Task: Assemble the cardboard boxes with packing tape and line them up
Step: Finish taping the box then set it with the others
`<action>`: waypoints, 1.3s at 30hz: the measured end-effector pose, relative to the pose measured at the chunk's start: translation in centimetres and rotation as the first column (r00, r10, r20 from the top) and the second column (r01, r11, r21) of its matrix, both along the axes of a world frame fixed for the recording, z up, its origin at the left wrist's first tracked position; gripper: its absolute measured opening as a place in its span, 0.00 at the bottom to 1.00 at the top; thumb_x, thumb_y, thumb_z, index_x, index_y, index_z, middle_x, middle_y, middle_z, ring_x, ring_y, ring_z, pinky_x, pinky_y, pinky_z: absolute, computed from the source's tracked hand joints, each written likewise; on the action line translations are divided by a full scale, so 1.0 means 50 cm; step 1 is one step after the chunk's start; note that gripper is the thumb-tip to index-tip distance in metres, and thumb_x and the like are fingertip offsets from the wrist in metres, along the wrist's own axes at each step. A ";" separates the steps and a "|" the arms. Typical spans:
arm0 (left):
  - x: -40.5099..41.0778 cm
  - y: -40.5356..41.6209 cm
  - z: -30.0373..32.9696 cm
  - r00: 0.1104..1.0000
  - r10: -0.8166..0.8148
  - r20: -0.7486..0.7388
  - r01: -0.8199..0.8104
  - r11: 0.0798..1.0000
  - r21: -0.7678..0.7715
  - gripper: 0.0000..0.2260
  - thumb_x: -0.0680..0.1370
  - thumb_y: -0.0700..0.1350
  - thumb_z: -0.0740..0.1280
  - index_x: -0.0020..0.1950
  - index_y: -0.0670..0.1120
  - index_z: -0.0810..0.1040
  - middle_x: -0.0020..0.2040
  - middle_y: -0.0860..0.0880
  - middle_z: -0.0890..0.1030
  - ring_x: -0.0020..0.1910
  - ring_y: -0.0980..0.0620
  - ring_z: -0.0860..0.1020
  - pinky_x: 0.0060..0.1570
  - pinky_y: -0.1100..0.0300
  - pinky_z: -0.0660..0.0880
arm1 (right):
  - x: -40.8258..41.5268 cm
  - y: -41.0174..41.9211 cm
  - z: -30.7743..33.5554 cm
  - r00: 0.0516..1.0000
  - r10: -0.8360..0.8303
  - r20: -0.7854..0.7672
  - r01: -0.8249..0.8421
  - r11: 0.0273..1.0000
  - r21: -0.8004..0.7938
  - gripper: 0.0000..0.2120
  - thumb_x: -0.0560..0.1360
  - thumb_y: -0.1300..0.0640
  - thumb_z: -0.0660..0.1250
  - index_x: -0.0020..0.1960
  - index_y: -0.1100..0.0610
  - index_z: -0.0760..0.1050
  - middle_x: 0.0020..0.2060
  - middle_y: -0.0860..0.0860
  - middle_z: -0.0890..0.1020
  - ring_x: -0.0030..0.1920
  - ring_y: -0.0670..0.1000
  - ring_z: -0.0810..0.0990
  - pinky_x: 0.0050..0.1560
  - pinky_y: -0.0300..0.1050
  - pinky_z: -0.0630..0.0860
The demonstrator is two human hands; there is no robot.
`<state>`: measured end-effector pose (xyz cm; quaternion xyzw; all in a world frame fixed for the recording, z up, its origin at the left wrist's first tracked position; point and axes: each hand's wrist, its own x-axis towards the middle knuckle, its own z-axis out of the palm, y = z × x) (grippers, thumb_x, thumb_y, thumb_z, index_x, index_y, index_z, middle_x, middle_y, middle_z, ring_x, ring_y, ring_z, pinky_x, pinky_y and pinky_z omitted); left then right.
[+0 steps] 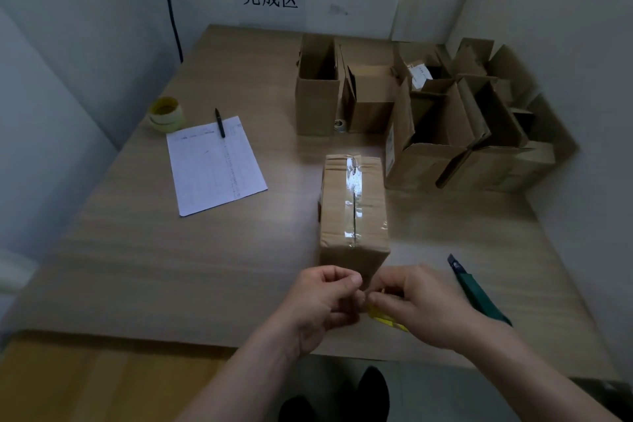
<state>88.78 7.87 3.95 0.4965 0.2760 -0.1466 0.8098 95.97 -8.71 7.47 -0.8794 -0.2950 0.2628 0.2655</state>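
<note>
At the near edge of the pale wood-grain worktop (144, 267), seen from the head camera, both hands meet just in front of a closed brown cardboard box (352, 205) whose top seam is sealed with a strip of clear, glossy packing tape (352, 188). The left hand (320, 301) has its fingers curled, thumb and forefinger pinching something small at the point where the hands touch. The right hand (414, 308) curls around a yellow-rimmed roll of tape (385, 319), mostly hidden beneath it. A green utility knife (478, 289) lies just right of that hand. Several open brown cardboard boxes (435, 120) stand clustered at the far right. A white printed sheet (214, 164) with a black pen (220, 122) lies to the left, beside another yellow tape roll (166, 114).
</note>
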 end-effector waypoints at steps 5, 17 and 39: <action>0.002 -0.008 -0.001 0.993 0.109 -0.039 -0.108 0.994 0.028 0.07 0.74 0.29 0.69 0.45 0.40 0.78 0.34 0.42 0.80 0.32 0.48 0.79 0.38 0.54 0.78 | 0.010 0.001 0.003 0.999 0.045 -0.022 -0.045 0.999 -0.005 0.04 0.75 0.47 0.69 0.45 0.44 0.82 0.37 0.43 0.83 0.40 0.41 0.79 0.41 0.43 0.77; 0.011 0.007 -0.031 0.984 0.163 0.067 -0.174 0.959 0.223 0.07 0.79 0.47 0.67 0.49 0.44 0.80 0.40 0.46 0.81 0.38 0.50 0.81 0.38 0.57 0.77 | 0.045 -0.006 0.020 0.999 0.012 0.047 -0.005 0.991 -0.132 0.05 0.75 0.48 0.69 0.41 0.46 0.80 0.36 0.45 0.82 0.38 0.43 0.79 0.41 0.45 0.77; 0.038 0.051 -0.090 0.910 -0.140 0.389 -0.341 0.280 0.897 0.20 0.78 0.49 0.64 0.29 0.53 0.59 0.25 0.56 0.63 0.26 0.59 0.64 0.26 0.67 0.55 | 0.094 -0.071 -0.022 0.857 -0.122 0.501 0.236 0.957 -0.170 0.24 0.71 0.32 0.64 0.63 0.41 0.78 0.46 0.49 0.86 0.48 0.54 0.83 0.42 0.44 0.73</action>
